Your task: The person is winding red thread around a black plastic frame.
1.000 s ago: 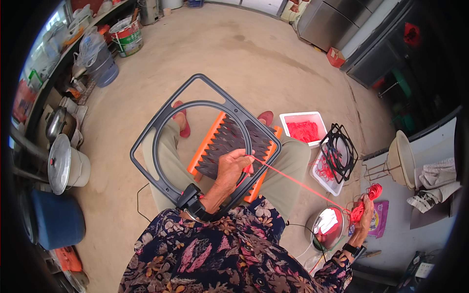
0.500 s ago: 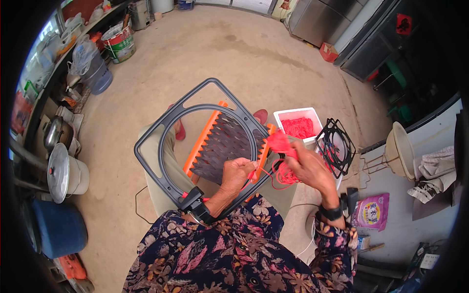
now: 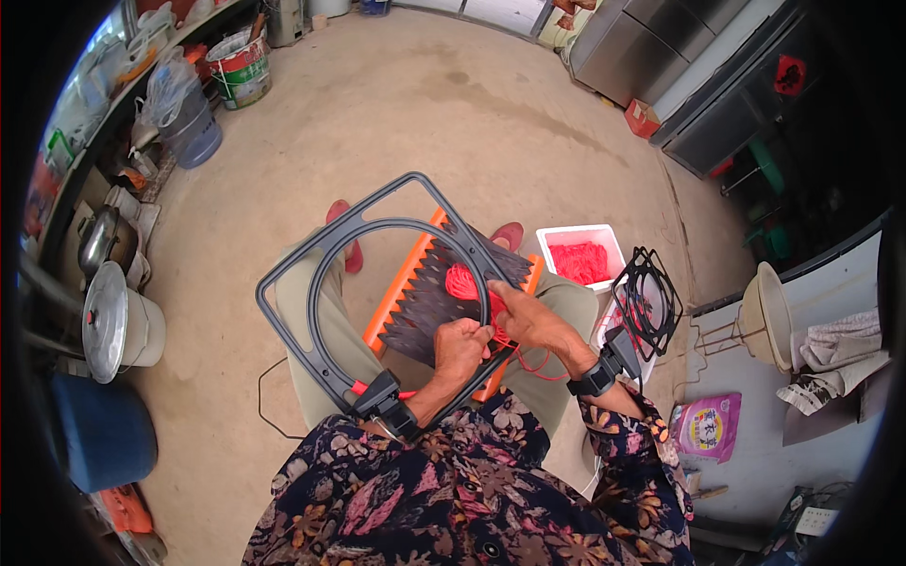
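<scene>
A bundle of red cord (image 3: 464,281) lies on the dark woven panel of an orange-edged frame (image 3: 415,283) that rests tilted across the person's lap, inside a larger dark grey plastic frame (image 3: 311,259) with a round inner ring. The right hand (image 3: 530,319) reaches in from the right, forearm bent inward across the lap, its fingers pinched on the cord just below the bundle; a loose loop of the same cord (image 3: 538,363) hangs under its wrist, which wears a black band with a small device. The left hand (image 3: 460,347) sits just beside it, touching it, fist curled closed around the cord and the lower edge of the woven panel, its wrist carrying a like black device.

Beyond the right hand, farther out, a white rectangular box (image 3: 582,257) holds more red cord, and a black wire grille (image 3: 646,302) stands just right of it. Well to the right of that wrist, a purple flat packet (image 3: 708,426) lies on the floor. Far beyond the left hand, at the upper left, a paint bucket (image 3: 241,71) with red, white and green bands stands by a shelf. A small red box (image 3: 644,118) sits by the steel cabinets, and a red square sign (image 3: 789,75) hangs on the dark door at upper right.
</scene>
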`<action>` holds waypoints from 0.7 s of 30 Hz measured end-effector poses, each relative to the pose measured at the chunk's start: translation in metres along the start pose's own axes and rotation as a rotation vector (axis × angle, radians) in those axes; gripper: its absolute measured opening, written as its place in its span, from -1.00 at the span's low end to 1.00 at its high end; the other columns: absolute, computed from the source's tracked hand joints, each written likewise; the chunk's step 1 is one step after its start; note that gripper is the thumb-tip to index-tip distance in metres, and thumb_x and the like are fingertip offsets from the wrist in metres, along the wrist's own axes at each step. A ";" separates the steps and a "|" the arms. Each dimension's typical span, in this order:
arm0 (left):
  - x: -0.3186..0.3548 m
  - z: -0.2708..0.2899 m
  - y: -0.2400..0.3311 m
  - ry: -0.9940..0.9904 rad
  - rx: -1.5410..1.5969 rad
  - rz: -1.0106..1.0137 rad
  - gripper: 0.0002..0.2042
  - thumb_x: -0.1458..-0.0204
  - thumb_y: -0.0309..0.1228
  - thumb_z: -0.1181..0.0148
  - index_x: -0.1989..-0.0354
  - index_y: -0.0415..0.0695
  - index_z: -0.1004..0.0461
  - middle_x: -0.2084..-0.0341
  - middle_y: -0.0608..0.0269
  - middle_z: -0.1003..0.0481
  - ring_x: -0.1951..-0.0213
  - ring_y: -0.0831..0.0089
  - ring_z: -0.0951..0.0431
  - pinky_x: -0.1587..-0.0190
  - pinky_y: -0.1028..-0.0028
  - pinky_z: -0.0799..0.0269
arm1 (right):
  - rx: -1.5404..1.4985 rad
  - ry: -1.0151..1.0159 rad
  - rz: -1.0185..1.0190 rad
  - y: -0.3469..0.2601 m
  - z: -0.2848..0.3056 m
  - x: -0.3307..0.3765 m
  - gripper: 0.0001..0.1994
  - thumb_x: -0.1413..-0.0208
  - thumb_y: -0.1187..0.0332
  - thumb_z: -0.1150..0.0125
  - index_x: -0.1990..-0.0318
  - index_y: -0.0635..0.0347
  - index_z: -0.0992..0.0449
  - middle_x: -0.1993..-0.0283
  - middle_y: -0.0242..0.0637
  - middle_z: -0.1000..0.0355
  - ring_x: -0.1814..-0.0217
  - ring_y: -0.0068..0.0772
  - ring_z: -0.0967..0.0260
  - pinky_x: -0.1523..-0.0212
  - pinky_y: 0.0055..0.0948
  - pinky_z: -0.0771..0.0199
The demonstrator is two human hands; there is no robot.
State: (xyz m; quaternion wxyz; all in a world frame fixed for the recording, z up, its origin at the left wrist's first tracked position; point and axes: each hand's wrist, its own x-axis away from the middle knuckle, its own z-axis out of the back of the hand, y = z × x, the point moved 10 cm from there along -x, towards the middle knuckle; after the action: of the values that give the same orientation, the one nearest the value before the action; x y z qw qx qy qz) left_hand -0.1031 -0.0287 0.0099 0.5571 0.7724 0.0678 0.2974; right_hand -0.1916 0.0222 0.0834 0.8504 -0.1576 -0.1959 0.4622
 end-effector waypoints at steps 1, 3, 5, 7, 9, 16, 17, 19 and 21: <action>0.000 0.000 0.001 0.004 -0.036 -0.002 -0.86 0.02 -0.48 -0.21 0.55 -0.29 -0.52 0.76 0.29 -0.46 0.70 0.66 -0.39 0.63 0.56 -0.29 | -0.273 0.039 -0.076 0.015 -0.002 -0.002 -0.60 0.02 0.49 -0.02 -0.04 0.40 -0.31 0.16 0.02 -0.45 0.13 -0.21 -0.45 0.15 -0.28 -0.42; 0.003 -0.001 0.002 0.000 -0.025 0.000 -0.85 0.02 -0.48 -0.21 0.56 -0.28 -0.52 0.76 0.28 -0.46 0.70 0.65 -0.40 0.63 0.55 -0.29 | -0.546 0.079 -0.147 0.024 -0.003 -0.003 -0.55 0.03 0.49 -0.06 -0.07 0.42 -0.27 0.17 -0.03 -0.43 0.15 -0.33 -0.43 0.17 -0.35 -0.41; 0.004 -0.003 0.003 0.003 -0.017 -0.003 -0.85 0.02 -0.48 -0.21 0.56 -0.28 -0.52 0.76 0.28 -0.46 0.70 0.65 -0.40 0.63 0.54 -0.29 | -1.007 -0.088 -0.390 0.023 -0.030 -0.001 -0.51 0.05 0.43 -0.17 -0.09 0.39 -0.27 0.25 -0.21 -0.38 0.22 -0.38 -0.36 0.15 -0.39 -0.39; 0.005 -0.016 0.011 -0.075 -0.039 -0.091 -0.86 -0.01 -0.49 -0.19 0.54 -0.28 -0.54 0.75 0.29 -0.46 0.69 0.63 -0.43 0.63 0.55 -0.29 | -0.909 0.047 -0.356 0.011 -0.020 -0.006 -0.52 0.09 0.45 -0.23 -0.04 0.35 -0.28 0.29 -0.29 -0.33 0.26 -0.48 -0.32 0.20 -0.47 -0.39; 0.005 -0.014 0.008 -0.074 0.033 -0.106 -0.86 -0.02 -0.49 -0.18 0.53 -0.27 -0.54 0.74 0.29 -0.47 0.68 0.63 -0.44 0.63 0.55 -0.29 | -0.884 0.181 -0.300 0.005 -0.012 -0.004 -0.48 0.19 0.42 -0.38 0.05 0.32 -0.27 0.34 -0.36 -0.27 0.31 -0.57 -0.31 0.27 -0.53 -0.40; -0.004 -0.002 -0.013 -0.013 0.082 -0.010 -0.80 -0.07 -0.53 -0.07 0.60 -0.26 -0.46 0.76 0.30 -0.43 0.70 0.60 -0.40 0.65 0.58 -0.27 | 0.174 0.493 0.027 -0.060 0.041 0.017 -0.55 0.14 0.43 -0.25 0.02 0.32 -0.38 0.24 -0.09 -0.38 0.12 -0.05 -0.37 0.15 -0.20 -0.41; -0.002 -0.002 -0.013 -0.009 0.085 -0.032 -0.81 -0.05 -0.53 -0.08 0.60 -0.25 -0.45 0.77 0.29 -0.42 0.71 0.59 -0.40 0.66 0.58 -0.26 | 0.132 0.527 0.071 -0.068 0.046 0.019 -0.69 0.11 0.50 -0.19 0.12 0.27 -0.47 0.28 -0.08 -0.37 0.12 0.00 -0.34 0.15 -0.17 -0.39; -0.004 -0.010 -0.021 -0.078 0.094 0.012 -0.91 0.00 -0.54 -0.11 0.52 -0.22 -0.46 0.78 0.30 -0.40 0.69 0.52 -0.43 0.60 0.50 -0.34 | 0.034 0.384 0.265 -0.081 0.025 0.001 -0.71 0.12 0.49 -0.20 0.15 0.27 -0.48 0.29 -0.09 -0.37 0.13 -0.02 -0.35 0.15 -0.17 -0.38; -0.005 -0.012 -0.029 -0.080 -0.119 -0.056 -0.96 -0.03 -0.50 -0.11 0.41 -0.20 -0.44 0.62 0.29 -0.42 0.53 0.55 -0.44 0.47 0.51 -0.36 | -0.101 0.069 0.491 -0.106 -0.008 -0.017 -0.76 0.17 0.48 -0.25 0.25 0.16 -0.54 0.30 -0.17 -0.39 0.13 -0.10 -0.37 0.12 -0.25 -0.39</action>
State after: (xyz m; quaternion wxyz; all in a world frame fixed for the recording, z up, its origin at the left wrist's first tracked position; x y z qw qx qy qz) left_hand -0.1067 -0.0103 -0.0160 0.6125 0.7469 0.0493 0.2541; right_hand -0.1189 -0.0486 0.1207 0.7099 -0.2584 -0.1452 0.6389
